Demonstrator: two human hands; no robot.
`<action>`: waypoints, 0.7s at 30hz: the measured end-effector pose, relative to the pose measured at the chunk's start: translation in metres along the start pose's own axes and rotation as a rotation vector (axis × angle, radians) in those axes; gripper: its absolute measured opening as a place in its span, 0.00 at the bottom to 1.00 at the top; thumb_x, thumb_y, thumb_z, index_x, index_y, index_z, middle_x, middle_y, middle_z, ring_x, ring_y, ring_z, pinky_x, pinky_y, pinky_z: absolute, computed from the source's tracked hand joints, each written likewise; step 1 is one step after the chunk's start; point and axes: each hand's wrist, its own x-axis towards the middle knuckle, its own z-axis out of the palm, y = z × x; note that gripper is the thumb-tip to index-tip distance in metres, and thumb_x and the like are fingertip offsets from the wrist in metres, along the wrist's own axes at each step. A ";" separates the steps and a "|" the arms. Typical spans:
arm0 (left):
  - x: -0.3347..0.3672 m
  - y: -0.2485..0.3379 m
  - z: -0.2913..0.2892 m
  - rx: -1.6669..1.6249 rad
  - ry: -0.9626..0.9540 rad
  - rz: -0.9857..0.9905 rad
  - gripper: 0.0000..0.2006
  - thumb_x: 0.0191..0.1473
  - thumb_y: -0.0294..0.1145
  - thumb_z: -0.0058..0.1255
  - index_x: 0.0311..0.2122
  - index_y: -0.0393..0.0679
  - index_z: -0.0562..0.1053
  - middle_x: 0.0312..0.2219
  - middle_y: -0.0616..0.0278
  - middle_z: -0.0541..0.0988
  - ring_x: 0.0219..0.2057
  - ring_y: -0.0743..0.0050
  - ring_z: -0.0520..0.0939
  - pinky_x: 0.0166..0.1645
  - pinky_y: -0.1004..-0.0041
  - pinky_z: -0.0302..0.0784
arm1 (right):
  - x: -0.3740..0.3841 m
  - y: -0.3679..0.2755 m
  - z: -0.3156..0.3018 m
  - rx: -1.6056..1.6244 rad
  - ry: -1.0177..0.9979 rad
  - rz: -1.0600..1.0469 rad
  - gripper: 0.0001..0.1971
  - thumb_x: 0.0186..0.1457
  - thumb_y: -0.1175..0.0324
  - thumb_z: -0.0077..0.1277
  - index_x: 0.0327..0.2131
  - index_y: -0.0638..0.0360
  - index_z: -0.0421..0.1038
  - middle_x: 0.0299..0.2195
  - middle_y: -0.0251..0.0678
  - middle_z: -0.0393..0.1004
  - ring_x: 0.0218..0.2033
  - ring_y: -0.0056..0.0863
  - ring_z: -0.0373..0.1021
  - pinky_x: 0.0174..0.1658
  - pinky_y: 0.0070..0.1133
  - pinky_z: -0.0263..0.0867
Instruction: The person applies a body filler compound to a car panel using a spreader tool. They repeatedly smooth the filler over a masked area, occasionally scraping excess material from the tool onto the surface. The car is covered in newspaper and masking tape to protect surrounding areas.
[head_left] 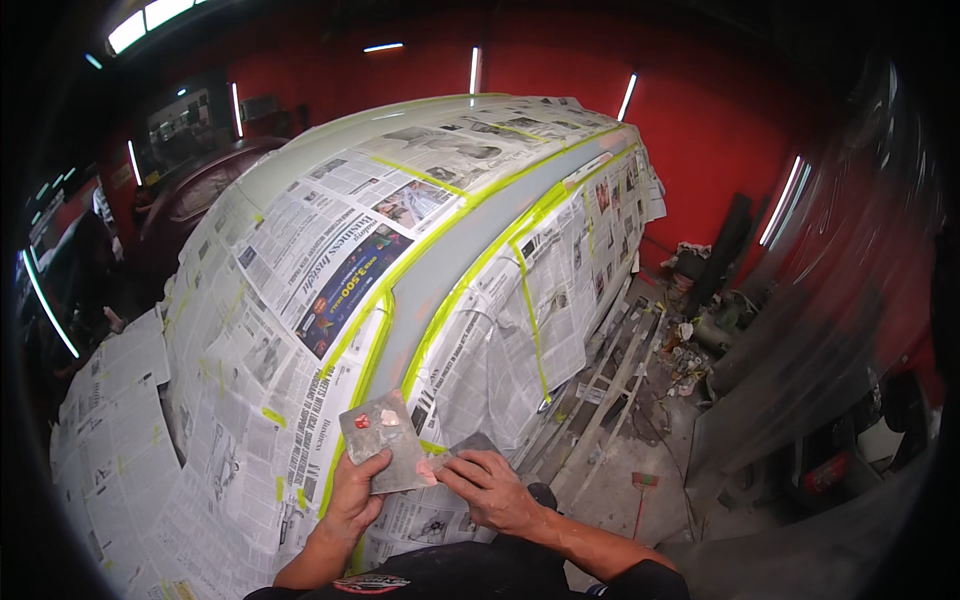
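Two hands at work, low in the middle of the frame, and both of yours are full! Your left hand (357, 492) grips a flat grey board (391, 455), thumb pressed over its lower edge, fingers hidden underneath. Your right hand (492, 490) is just beside it, fingers closed together on a dark, flat spreader (480, 442). Pink paste (427, 472) sits at the board's right edge, right by those fingertips. Farther up the board, look: a small red dab (361, 422) on the left and a pale pink dab (389, 418) on the right.

Beyond your board, a bare grey strip (455, 262) of the vehicle curves toward the upper right, bordered by yellow-green tape (477, 198). Newspaper sheets (290, 235) cover the bodywork on both sides. At right of centre a ladder (625, 362) lies along the floor, a red-headed broom (645, 480) below it. Upper left, a dark red car (200, 195); across the top, a red wall (555, 80) with bright tube lights (627, 97).
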 end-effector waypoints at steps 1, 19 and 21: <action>-0.003 0.006 0.005 0.043 -0.052 0.054 0.24 0.55 0.19 0.50 0.57 0.36 0.62 0.47 0.52 0.75 0.46 0.59 0.80 0.52 0.60 0.79 | -0.007 0.009 -0.001 -0.046 -0.060 0.025 0.43 0.34 0.78 0.58 0.61 0.50 0.62 0.57 0.36 0.63 0.57 0.41 0.60 0.58 0.39 0.56; -0.013 0.014 0.013 0.270 0.042 0.406 0.15 0.58 0.23 0.51 0.50 0.35 0.70 0.42 0.57 0.79 0.42 0.73 0.79 0.48 0.72 0.74 | 0.030 -0.010 -0.023 0.022 0.248 0.100 0.37 0.35 0.85 0.51 0.56 0.55 0.67 0.53 0.42 0.66 0.54 0.44 0.64 0.55 0.37 0.61; -0.004 0.001 0.012 -0.019 0.007 0.213 0.20 0.56 0.20 0.50 0.55 0.36 0.66 0.46 0.55 0.77 0.47 0.67 0.79 0.52 0.67 0.76 | 0.032 -0.030 -0.017 0.049 0.268 -0.027 0.34 0.37 0.85 0.51 0.55 0.58 0.67 0.52 0.43 0.65 0.53 0.46 0.63 0.55 0.38 0.61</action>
